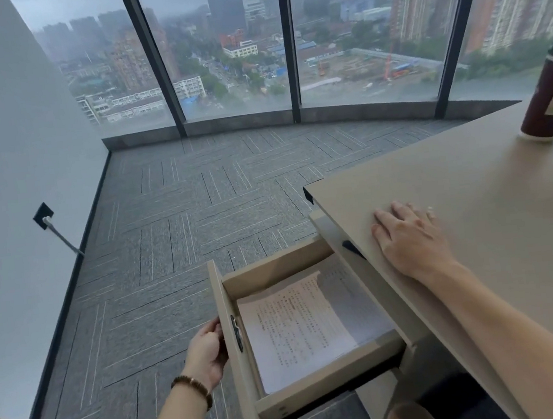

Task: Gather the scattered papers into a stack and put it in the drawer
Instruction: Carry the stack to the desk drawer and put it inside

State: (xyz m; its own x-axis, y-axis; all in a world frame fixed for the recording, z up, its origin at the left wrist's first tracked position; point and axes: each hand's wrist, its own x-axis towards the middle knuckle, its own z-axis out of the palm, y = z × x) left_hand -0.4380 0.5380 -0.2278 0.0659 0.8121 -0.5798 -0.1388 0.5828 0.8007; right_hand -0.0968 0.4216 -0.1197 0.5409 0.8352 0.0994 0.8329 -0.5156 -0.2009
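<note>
Drawer [248, 367]: pulled out from under the table [472, 187], open, its front panel toward the left of the view.
Papers [292, 328]: a printed stack lying flat on the drawer bottom; long axis runs from the near side wall to the far one, slightly skewed to the walls, far right corner under the table's edge.
Left hand [206, 350]: at the drawer front's outer face, fingers curled against the panel; whether they truly grip it I cannot tell.
Right hand [409, 239]: palm down on the table near its edge, fingers straight and spread, holding nothing.
Cup [548, 99]: dark red, black lid, upright at the table's far right.
Floor [183, 220]: grey carpet tiles.
</note>
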